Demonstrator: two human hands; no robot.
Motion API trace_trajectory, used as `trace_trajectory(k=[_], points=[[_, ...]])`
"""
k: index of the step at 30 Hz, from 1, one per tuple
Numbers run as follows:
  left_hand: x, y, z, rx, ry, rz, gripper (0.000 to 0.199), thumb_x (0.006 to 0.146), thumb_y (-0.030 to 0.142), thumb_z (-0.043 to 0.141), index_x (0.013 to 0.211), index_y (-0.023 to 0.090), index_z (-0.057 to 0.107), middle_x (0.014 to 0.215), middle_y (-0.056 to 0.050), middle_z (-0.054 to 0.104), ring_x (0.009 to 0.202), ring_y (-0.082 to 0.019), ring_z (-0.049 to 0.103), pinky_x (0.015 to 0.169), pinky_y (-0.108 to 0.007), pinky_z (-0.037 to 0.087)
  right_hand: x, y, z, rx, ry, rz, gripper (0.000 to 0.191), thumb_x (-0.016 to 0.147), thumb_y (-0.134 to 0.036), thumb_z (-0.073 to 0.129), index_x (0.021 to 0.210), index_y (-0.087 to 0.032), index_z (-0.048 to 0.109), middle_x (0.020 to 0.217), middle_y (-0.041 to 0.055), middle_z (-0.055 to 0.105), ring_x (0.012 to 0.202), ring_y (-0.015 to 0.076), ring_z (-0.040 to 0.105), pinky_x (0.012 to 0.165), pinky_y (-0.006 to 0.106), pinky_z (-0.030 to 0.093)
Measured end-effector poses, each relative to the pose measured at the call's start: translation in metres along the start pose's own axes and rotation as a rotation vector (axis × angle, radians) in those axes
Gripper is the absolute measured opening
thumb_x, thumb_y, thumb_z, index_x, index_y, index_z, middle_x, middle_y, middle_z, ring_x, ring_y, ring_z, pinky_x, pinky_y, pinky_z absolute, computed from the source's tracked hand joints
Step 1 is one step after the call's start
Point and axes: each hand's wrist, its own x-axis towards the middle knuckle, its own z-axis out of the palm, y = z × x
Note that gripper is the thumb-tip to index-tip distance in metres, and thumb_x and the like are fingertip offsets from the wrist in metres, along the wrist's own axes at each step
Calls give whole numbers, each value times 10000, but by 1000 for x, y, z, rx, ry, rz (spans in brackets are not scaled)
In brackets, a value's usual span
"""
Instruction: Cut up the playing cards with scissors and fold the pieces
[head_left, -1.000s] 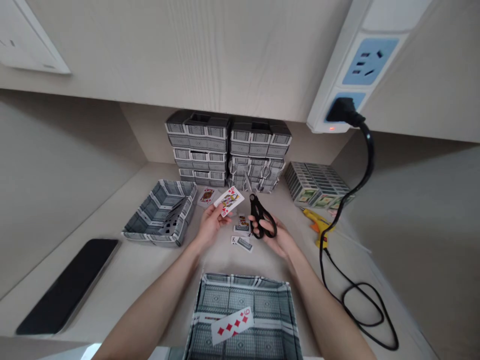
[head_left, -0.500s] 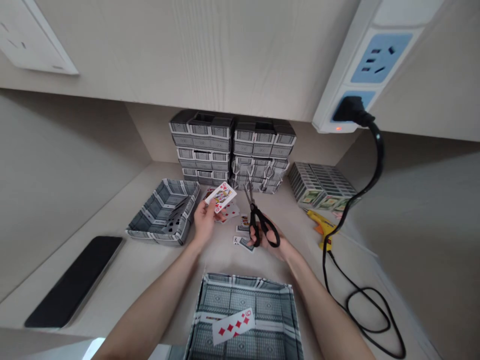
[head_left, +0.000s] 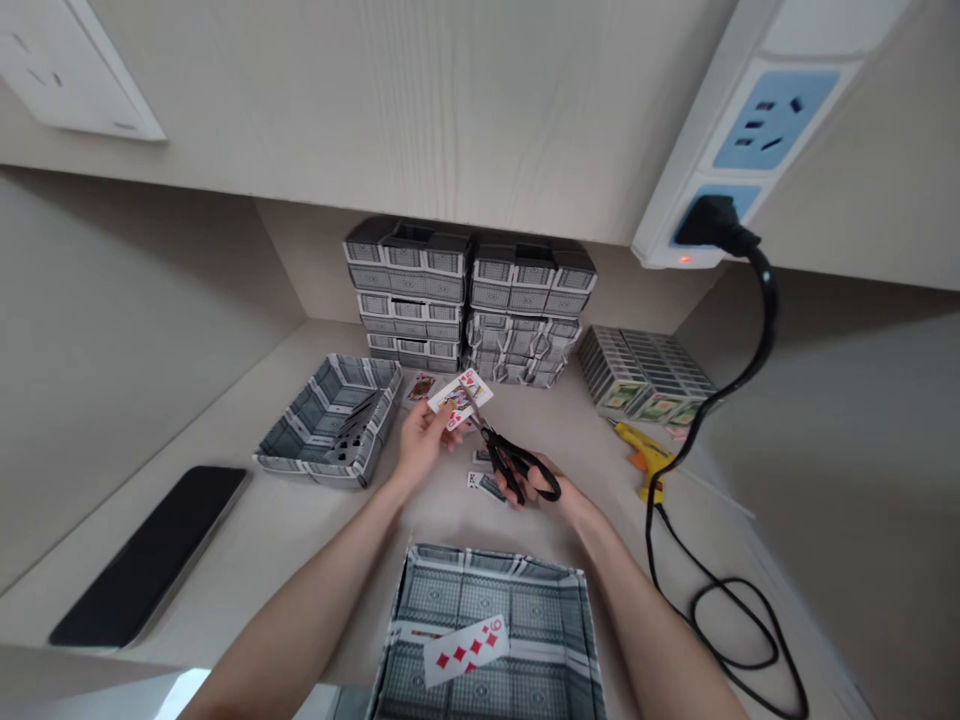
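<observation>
Between thumb and fingers, my left hand holds a playing card, a red queen, face up and tilted. My right hand grips black-handled scissors, whose parted blades reach over the right part of that card. Whether the blades are cutting into it I cannot tell. Cut card pieces, one marked K, lie on the desk below the scissors. Another face card lies behind my left hand. Close to me stands an open box made of cards, with a cut six of diamonds inside.
A second card box holding loose cards stands at left, near a black phone. Stacked card boxes and packs of cards line the back. At right lie a yellow glue gun and a black cord from the power strip.
My left hand has moved the queen card right, towards the scissors. The scissors have swung left, from upright beside the card to having their blades over it.
</observation>
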Motion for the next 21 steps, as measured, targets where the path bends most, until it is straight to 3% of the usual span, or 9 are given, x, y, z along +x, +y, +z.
trace_trajectory(k=[13, 21], points=[[0, 4, -2, 140, -48, 90, 280, 693, 378, 621, 764, 156, 466, 480, 40, 581, 324, -60, 448, 330, -162, 319, 0, 2, 0, -20, 30, -10, 703, 554, -669, 618, 987, -120, 545, 701, 24, 515, 478, 70, 396, 390, 203, 291], [-6, 12, 2, 130, -61, 30, 290, 666, 380, 642, 738, 151, 479, 472, 35, 582, 305, -54, 427, 322, -165, 296, 2, 3, -2, -33, 70, 8, 710, 500, -644, 670, 977, -137, 532, 681, 12, 518, 465, 72, 388, 392, 209, 284]])
